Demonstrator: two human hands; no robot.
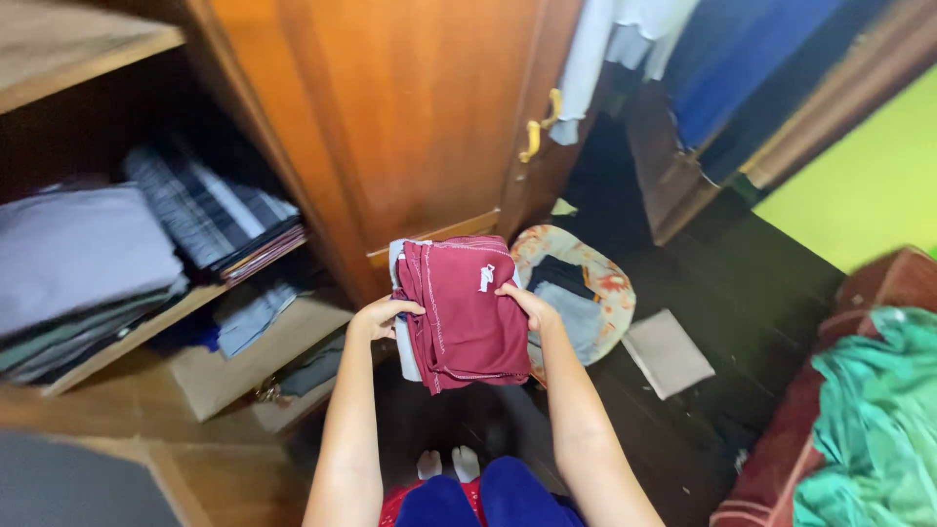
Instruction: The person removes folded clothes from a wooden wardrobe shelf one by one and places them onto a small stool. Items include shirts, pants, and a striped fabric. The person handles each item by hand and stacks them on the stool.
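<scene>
Head view shows the left hand (379,317) and right hand (527,304) each pinching an edge of a folded maroon cloth garment (467,317), held between them. Beyond the grip stands a brown wooden wardrobe door (390,117); left of it, a shelf of folded grey clothes (88,254).

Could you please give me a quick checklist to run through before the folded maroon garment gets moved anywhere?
1. Both hands on the stack: ok. The left hand holds its left edge and the right hand its right edge.
2. Maroon garment folded: ok, it sits flat on top, with a pale garment showing beneath.
3. Lower layer secure: cannot tell, the grip underneath is hidden.
4. Wardrobe shelf space: not ok, folded clothes fill the part seen.
5. Floor ahead: not ok, a round basket of clothes sits just behind the stack.
</scene>
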